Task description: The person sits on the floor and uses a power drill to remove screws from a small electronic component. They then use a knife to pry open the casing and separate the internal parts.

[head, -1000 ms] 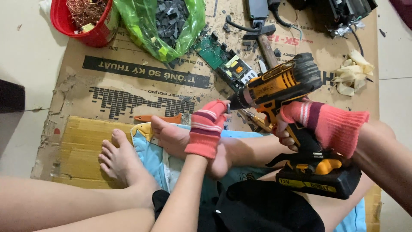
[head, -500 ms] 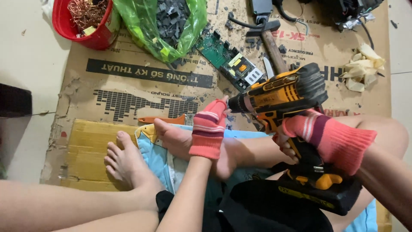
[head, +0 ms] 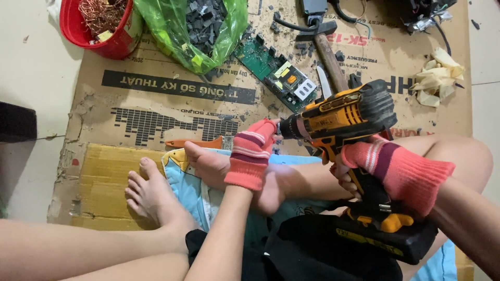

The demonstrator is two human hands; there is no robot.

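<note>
My right hand (head: 388, 169), in a pink striped knit glove, grips the handle of a yellow and black cordless drill (head: 344, 117) held sideways over my legs. Its black battery pack (head: 385, 239) hangs low by my knee. My left hand (head: 252, 151), in a matching glove, reaches the drill's chuck (head: 289, 126) and its fingers close around the tip. Whether a bit sits in the chuck is hidden by the glove. My bare feet (head: 156, 192) rest on a light blue cloth below the hands.
A green circuit board (head: 273, 70) lies on the cardboard mat (head: 120, 119) beyond the drill, with a hammer (head: 325, 44) beside it. A green bag of dark parts (head: 195, 28) and a red bucket of copper wire (head: 99, 23) stand at the far left. Crumpled paper (head: 437, 78) lies far right; an orange tool (head: 195, 142) near my foot.
The drill and both hands have stayed together, shifting slightly right and down in view as the head moved. My left hand keeps its hold at the chuck.
</note>
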